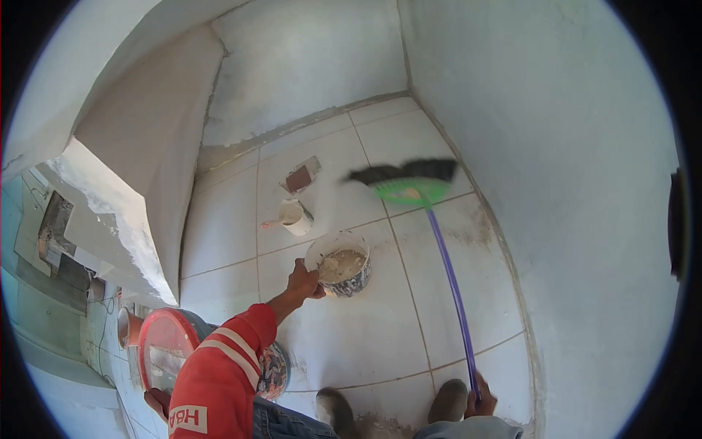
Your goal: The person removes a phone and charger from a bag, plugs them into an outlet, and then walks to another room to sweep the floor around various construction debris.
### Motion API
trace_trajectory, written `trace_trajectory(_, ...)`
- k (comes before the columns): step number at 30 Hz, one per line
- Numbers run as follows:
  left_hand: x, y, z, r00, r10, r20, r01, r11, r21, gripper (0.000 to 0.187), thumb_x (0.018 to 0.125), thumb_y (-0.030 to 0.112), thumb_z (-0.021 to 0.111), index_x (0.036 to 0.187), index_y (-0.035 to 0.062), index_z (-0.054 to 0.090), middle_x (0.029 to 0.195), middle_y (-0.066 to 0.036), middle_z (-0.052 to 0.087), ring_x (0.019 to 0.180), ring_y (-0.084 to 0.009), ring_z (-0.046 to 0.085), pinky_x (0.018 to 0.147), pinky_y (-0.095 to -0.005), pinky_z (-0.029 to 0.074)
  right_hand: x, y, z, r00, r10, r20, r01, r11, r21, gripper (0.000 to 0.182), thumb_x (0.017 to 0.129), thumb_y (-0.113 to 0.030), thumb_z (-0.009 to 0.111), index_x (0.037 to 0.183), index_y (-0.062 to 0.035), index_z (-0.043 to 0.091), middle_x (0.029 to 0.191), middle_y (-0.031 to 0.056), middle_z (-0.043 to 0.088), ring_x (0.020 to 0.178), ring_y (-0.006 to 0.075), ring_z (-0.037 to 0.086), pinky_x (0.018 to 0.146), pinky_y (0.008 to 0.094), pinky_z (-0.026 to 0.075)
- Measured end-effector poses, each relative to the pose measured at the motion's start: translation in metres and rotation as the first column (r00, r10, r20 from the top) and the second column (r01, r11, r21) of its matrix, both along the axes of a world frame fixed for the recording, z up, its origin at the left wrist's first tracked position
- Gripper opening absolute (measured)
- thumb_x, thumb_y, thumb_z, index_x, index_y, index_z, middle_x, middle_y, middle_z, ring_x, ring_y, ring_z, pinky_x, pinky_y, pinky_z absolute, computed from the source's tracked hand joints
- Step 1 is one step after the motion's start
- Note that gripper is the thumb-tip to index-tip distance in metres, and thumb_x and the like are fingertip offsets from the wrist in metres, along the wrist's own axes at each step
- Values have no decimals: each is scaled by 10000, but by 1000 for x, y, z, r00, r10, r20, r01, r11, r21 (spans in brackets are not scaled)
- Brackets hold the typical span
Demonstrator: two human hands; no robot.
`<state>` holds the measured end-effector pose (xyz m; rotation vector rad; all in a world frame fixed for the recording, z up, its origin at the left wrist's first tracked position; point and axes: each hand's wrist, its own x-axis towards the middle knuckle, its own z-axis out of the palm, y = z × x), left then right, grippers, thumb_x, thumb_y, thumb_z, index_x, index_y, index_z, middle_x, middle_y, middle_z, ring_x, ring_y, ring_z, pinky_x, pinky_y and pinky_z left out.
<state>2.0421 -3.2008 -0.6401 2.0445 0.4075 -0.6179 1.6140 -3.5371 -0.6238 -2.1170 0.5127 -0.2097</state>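
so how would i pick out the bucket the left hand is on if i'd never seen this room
Start at the white tiled floor in the corner where the two plastered walls meet. Near its middle stands a round bucket half full of pale grey mix, with the left hand on its near rim. It is bigger than the small white scoop cup beyond it, and lies left of the green broom.

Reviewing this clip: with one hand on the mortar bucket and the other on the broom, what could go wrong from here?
1. The left hand grips only the rim of the bucket, which holds wet mix; dragged or lifted one-sided, it could tip and spill onto the tiles.
2. The right hand holds the broom alone at the handle's end; the head could swing loosely.
3. The small cup beside the bucket could be knocked over.
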Motion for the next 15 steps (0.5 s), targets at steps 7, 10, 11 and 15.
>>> trace_trajectory(7,-15,2,15,999,14,-34,-14,1000,-18,527,911,32,470,1384,-23,243,901,-228,665,595,-262,701,526,-353,639,150,-23,18,965,76,-249,-129,971,-202,497,897,4,560,1381,-113,555,1010,267,665,848,451,644,753,480,520)
trace_trajectory(10,-23,12,17,999,35,-38,-37,998,-42,546,903,14,459,1402,-6,237,936,-231,662,608,-266,703,534,-355,644,114,-28,24,947,59,-316,-116,979,-166,517,897,16,555,1393,-130,545,1135,243,657,957,435,651,826,469,533)
trace_trajectory(11,-27,14,16,999,30,-42,-32,998,-49,561,897,5,455,1413,7,235,953,-231,661,614,-268,704,539,-356,646,89,-29,22,950,55,-308,-103,985,-141,538,890,32,552,1400,-138,541,1220,229,644,1033,424,650,874,456,539)
trace_trajectory(15,-37,20,-2,996,-25,-91,16,994,-104,630,886,-20,462,1462,100,236,1023,-238,658,660,-270,718,582,-356,657,-54,-57,-67,965,-42,-258,-13,978,-206,623,831,41,598,1427,-117,516,810,199,670,646,341,668,597,428,523)
